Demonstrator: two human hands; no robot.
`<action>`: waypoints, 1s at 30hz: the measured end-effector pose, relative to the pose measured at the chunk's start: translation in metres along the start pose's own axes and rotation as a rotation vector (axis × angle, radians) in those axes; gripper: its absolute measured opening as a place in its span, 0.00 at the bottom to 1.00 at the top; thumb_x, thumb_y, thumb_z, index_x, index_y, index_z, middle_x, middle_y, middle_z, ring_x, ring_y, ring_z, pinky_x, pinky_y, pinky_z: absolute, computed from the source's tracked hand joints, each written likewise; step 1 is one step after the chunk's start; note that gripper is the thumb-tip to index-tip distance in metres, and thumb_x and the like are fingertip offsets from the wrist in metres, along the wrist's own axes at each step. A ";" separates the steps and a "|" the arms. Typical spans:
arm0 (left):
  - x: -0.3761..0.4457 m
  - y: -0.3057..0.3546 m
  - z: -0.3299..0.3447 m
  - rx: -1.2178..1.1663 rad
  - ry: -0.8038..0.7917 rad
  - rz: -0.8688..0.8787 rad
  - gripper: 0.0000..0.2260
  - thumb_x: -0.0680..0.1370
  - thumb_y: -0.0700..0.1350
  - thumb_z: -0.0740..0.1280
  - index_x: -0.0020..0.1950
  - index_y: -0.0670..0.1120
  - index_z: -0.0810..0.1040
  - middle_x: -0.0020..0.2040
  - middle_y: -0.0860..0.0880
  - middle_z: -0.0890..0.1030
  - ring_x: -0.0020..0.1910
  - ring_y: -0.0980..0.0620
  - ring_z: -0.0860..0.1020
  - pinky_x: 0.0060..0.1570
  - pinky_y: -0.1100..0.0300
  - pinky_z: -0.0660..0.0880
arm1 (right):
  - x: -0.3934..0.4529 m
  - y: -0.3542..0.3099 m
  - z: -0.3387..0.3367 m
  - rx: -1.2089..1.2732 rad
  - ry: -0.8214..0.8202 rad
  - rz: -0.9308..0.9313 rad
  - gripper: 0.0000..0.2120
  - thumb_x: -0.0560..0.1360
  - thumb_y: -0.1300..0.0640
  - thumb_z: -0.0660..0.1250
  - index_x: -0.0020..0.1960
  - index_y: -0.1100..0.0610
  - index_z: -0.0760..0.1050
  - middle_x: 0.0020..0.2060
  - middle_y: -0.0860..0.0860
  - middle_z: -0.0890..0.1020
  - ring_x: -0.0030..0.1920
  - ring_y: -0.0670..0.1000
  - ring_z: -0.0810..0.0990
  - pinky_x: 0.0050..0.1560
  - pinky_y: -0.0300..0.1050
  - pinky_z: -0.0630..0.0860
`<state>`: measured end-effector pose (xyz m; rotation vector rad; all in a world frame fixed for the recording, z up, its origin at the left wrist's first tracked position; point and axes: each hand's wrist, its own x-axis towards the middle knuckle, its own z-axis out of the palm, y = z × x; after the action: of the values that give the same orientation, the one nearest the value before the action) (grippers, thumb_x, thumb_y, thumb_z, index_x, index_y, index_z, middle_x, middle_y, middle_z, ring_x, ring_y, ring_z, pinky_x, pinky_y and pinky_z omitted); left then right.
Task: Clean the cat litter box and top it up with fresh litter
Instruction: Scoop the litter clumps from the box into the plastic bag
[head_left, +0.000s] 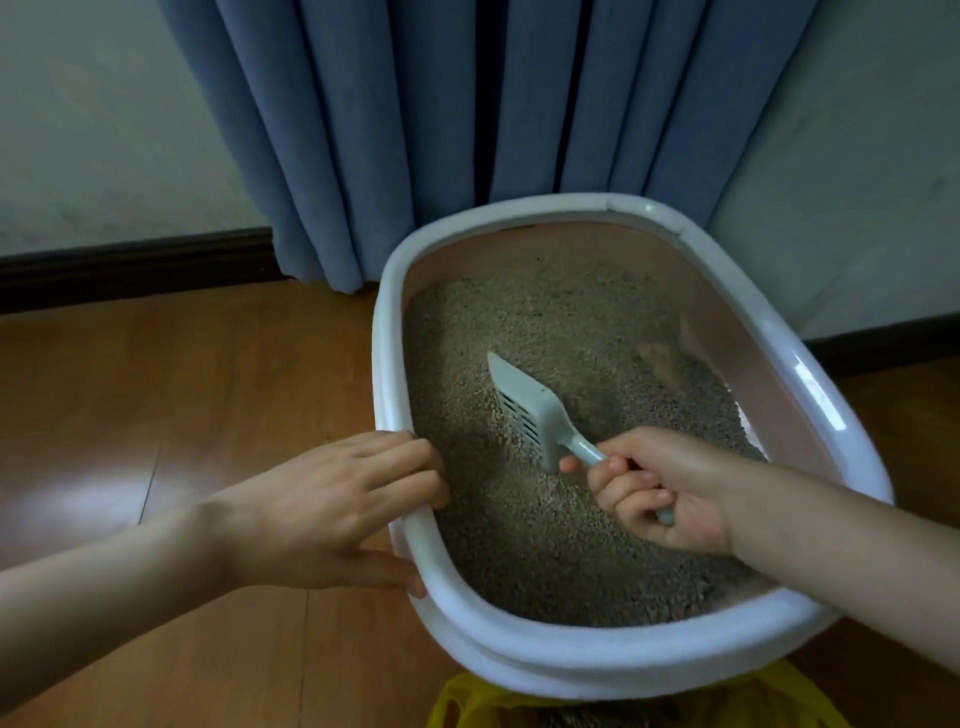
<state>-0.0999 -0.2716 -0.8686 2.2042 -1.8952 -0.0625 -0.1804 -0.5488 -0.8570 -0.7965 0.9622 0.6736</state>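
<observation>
A white-rimmed oval plastic litter box (769, 332) with a pale pink inner wall holds speckled grey-beige granular litter (561, 312), in which a pale blue-grey slotted plastic scoop (530, 410) shows dark slits. Behind hang plain slate-blue pleated fabric curtains (415, 114) against an off-white painted wall (93, 114) with a dark brown skirting board (130, 267). The orange-brown wooden plank floor (182, 364) meets a bright yellow plastic bag (779, 696).
</observation>
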 end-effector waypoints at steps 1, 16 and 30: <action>0.000 -0.001 0.000 0.006 -0.006 0.007 0.20 0.77 0.62 0.66 0.56 0.46 0.75 0.54 0.50 0.73 0.49 0.50 0.75 0.51 0.58 0.73 | -0.008 -0.001 -0.002 0.059 -0.027 0.053 0.10 0.78 0.65 0.53 0.46 0.65 0.72 0.24 0.48 0.63 0.15 0.42 0.58 0.12 0.31 0.52; 0.004 -0.026 -0.005 0.160 -0.005 0.058 0.24 0.78 0.64 0.62 0.57 0.45 0.78 0.53 0.49 0.77 0.52 0.49 0.76 0.55 0.55 0.72 | -0.060 -0.003 0.032 -2.138 0.641 -0.496 0.14 0.76 0.60 0.61 0.34 0.51 0.62 0.32 0.47 0.70 0.31 0.45 0.70 0.31 0.42 0.70; 0.001 -0.023 -0.007 0.176 -0.012 0.044 0.23 0.78 0.63 0.64 0.56 0.44 0.78 0.52 0.48 0.77 0.51 0.48 0.76 0.54 0.54 0.74 | 0.047 -0.030 0.060 -1.182 0.456 -0.490 0.09 0.77 0.61 0.65 0.41 0.64 0.79 0.25 0.52 0.76 0.21 0.47 0.70 0.21 0.37 0.66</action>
<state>-0.0759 -0.2687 -0.8668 2.2761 -2.0251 0.1027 -0.1104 -0.5085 -0.8698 -2.2213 0.6467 0.5982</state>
